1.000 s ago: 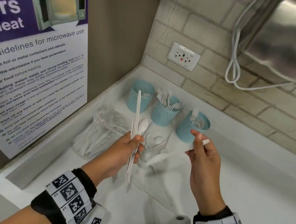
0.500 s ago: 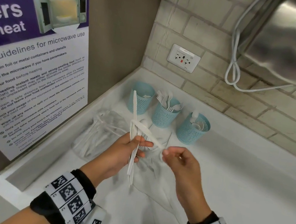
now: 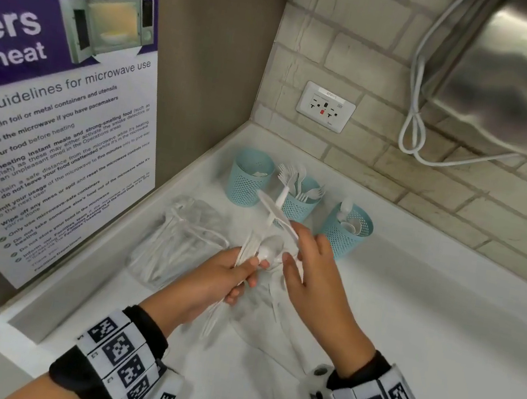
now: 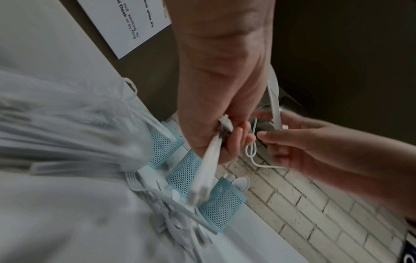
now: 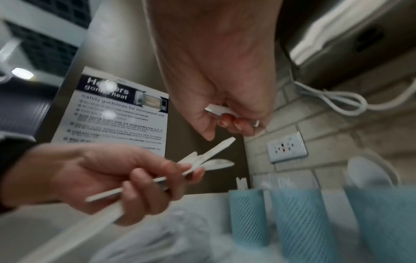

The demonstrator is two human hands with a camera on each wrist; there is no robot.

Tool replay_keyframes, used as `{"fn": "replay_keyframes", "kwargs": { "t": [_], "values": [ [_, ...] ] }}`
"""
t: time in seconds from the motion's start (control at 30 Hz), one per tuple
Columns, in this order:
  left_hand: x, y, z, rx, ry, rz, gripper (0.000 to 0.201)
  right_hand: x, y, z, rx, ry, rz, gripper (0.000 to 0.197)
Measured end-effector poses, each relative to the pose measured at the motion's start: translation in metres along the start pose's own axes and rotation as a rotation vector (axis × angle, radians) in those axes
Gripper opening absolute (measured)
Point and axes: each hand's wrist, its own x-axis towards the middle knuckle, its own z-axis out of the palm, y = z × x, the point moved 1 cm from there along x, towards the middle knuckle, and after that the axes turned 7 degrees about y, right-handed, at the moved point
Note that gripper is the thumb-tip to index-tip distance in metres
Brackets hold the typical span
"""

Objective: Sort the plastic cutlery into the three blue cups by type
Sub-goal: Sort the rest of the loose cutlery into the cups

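Three blue mesh cups stand in the corner: the left cup (image 3: 248,179) shows a few white ends, the middle cup (image 3: 301,205) holds forks, the right cup (image 3: 348,233) holds spoons. My left hand (image 3: 250,273) grips a bundle of white plastic cutlery (image 3: 270,248) with a spoon bowl on top; the same bundle (image 5: 202,160) fans out in the right wrist view. My right hand (image 3: 295,249), just right of it, pinches the handle of a single white knife (image 3: 274,209), whose blade points up and left toward the cups. The knife's handle (image 5: 225,112) lies under curled fingers.
A clear plastic bag (image 3: 179,241) of more cutlery lies left of my hands, against the counter's raised edge. Loose white pieces (image 4: 180,224) lie on the white counter (image 3: 424,328) below the hands. A poster, a wall socket (image 3: 325,106) and a steel dispenser with a hanging cord surround the corner.
My right hand came back from the right cup to the left hand and drew a knife out of the bundle. The left hand sank slightly with the remaining pieces.
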Motion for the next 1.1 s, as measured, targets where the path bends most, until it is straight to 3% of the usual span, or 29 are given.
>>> {"fn": "replay_keyframes", "kwargs": {
  "t": [0.07,0.13,0.23,0.37,0.47,0.53,0.6,0.73,0.87,1.1],
  "values": [
    [-0.002,0.0,0.0,0.071,-0.058,-0.016,0.025,0.011,0.0,-0.004,-0.226,-0.033,-0.136,0.054],
    [-0.004,0.0,0.0,0.104,-0.111,-0.013,0.024,0.021,0.003,-0.004,-0.42,-0.053,-0.202,0.045],
    [-0.005,0.001,-0.001,0.107,-0.125,-0.007,0.023,0.029,0.015,-0.002,-0.568,-0.01,-0.212,0.023],
    [-0.004,0.002,-0.012,0.072,-0.073,-0.009,0.028,0.031,0.036,-0.002,-0.62,0.073,-0.171,0.024],
    [0.0,0.001,-0.016,-0.011,-0.03,-0.052,0.027,0.022,0.048,0.002,-0.549,0.059,-0.108,0.023],
    [0.002,0.0,-0.015,-0.092,-0.037,-0.097,0.029,0.017,0.049,0.003,-0.453,-0.052,0.014,0.029],
    [0.003,-0.002,-0.014,-0.152,-0.061,-0.123,0.032,0.011,0.043,0.001,-0.209,-0.174,0.169,0.031],
    [0.001,-0.002,-0.011,-0.154,-0.109,-0.12,0.031,0.003,0.024,-0.001,0.321,-0.141,0.469,0.02],
    [-0.001,-0.004,-0.003,-0.055,-0.103,-0.071,0.032,-0.002,0.004,0.007,0.52,-0.132,0.481,0.014],
    [-0.004,-0.001,0.005,0.205,-0.161,0.069,0.062,-0.002,-0.004,0.03,0.431,-0.088,0.47,0.014]
  ]
}}
